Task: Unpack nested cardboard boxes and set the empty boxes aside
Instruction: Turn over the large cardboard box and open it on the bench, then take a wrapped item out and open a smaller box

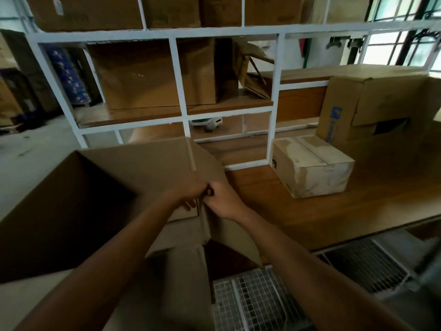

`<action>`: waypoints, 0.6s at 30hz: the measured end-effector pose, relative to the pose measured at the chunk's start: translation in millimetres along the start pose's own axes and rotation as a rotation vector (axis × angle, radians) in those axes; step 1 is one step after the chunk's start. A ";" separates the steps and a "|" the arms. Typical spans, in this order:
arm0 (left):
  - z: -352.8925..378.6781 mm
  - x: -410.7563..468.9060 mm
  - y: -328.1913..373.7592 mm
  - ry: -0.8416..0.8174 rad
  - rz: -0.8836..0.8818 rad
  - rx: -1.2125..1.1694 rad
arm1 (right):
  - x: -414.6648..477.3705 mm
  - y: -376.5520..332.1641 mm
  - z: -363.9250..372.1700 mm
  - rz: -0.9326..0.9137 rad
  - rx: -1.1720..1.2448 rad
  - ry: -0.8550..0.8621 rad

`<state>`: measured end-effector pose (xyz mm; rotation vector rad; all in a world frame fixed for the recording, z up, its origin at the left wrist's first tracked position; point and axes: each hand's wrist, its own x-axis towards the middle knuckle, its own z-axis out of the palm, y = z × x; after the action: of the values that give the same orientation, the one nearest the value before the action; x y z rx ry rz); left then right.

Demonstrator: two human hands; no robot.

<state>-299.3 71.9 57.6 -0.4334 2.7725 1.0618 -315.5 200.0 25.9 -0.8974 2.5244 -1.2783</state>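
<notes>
A large open brown cardboard box (71, 199) fills the lower left, its inside dark, its far flap standing up. My left hand (188, 192) and my right hand (223, 201) meet at the box's right-hand corner, both with fingers curled round the cardboard edge there. What lies inside the box is hidden in shadow. A small closed pale box (310, 166) with worn tape sits on the wooden table (334, 211) to the right. A bigger brown box (372, 103) with a blue label stands behind it.
A white metal shelf frame (181, 91) holding several cardboard boxes rises right behind the table. A wire grid rack (262, 299) lies at the table's near edge, lower right. Concrete floor and more stacked goods show at the far left.
</notes>
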 end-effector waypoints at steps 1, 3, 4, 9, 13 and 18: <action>9.1 -10.0 4.9 0.010 -0.022 -0.004 | -10.9 2.8 -0.9 -0.007 0.026 0.009; 23.6 -23.0 14.8 0.077 0.001 0.051 | -32.6 7.6 -2.7 0.001 0.066 0.001; 28.1 -28.0 19.1 0.108 0.022 0.102 | -43.5 9.4 -4.1 0.012 0.075 -0.017; 38.3 -29.6 30.8 0.257 -0.039 0.298 | -89.5 25.2 -13.9 -0.061 0.026 -0.102; 66.1 -31.0 48.3 0.273 0.005 0.525 | -109.2 51.0 -41.1 -0.050 -0.012 0.039; 114.2 -33.4 81.3 0.385 0.447 0.246 | -125.7 93.3 -96.8 0.035 0.056 0.259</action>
<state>-290.1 213.4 32.0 0.0258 3.3973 0.7477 -294.3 380.8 -1.1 -0.7124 2.6654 -1.5355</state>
